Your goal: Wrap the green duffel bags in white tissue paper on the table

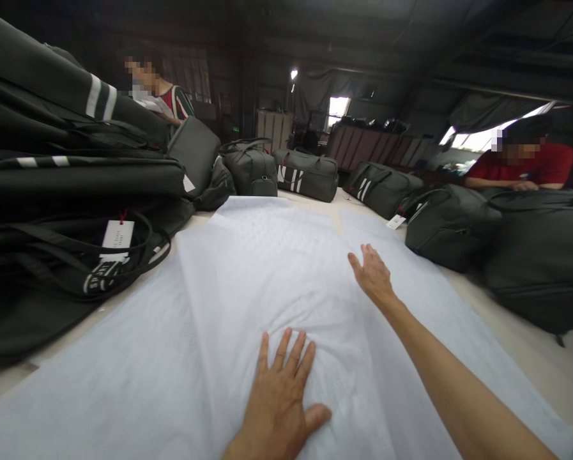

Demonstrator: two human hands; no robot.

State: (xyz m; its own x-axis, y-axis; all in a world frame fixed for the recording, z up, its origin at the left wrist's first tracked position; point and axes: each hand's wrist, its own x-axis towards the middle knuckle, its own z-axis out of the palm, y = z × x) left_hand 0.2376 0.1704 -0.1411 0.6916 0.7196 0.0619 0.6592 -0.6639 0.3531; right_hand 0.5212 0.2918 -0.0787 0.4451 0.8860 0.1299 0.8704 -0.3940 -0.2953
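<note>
White, thin sheet material (248, 268) is spread over the table in overlapping layers. Near the bottom centre, my left hand (281, 396) lies flat on it with fingers spread, and wrinkles run out around the fingertips. My right hand (372, 271) is farther forward and to the right, at the sheet's right part; its thumb stands apart from the fingers and nothing shows in it. Whether its palm touches the sheet cannot be made out.
Dark bags with white stripes are piled at the left (75, 172). More dark bags (308, 172) line the far edge and the right side (545, 255). One person (181, 102) is at the back left, another in red (552, 166) at the right. The pale tabletop (487, 306) shows beside the sheets.
</note>
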